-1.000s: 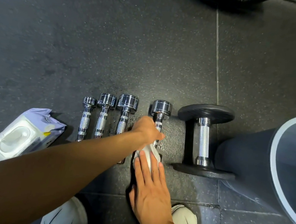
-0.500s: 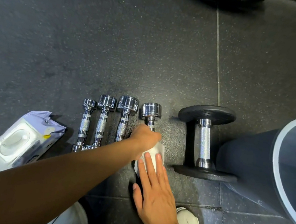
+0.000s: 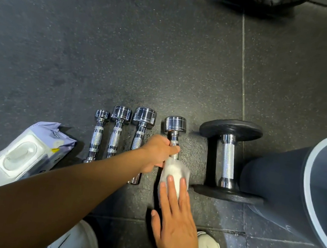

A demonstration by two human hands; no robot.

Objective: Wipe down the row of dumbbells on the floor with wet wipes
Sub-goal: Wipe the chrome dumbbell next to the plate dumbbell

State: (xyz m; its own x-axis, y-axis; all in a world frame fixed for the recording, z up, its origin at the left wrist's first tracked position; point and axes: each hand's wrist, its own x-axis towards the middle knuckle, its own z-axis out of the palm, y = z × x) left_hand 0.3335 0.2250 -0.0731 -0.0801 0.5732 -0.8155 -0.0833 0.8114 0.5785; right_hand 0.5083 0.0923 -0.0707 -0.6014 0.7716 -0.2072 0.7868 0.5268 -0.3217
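Observation:
Several dumbbells lie side by side on the dark rubber floor. My left hand (image 3: 157, 153) grips the handle of the fourth chrome dumbbell (image 3: 175, 125). My right hand (image 3: 175, 215) lies flat with straight fingers on a white wet wipe (image 3: 173, 170) that covers this dumbbell's near end. To the left lie three smaller chrome dumbbells (image 3: 115, 132), partly hidden by my left forearm. To the right sits a larger dumbbell with black plates (image 3: 228, 157).
A lilac pack of wet wipes (image 3: 25, 153) lies on the floor at the left. A dark bin with a light rim (image 3: 308, 184) lies tilted at the right, beside the black dumbbell. My two light shoes (image 3: 76, 241) show at the bottom edge.
The fourth chrome dumbbell, swung left half a second ago, has swung back to the right. My left hand has kept its grip on the handle and my right hand has stayed on the wipe.

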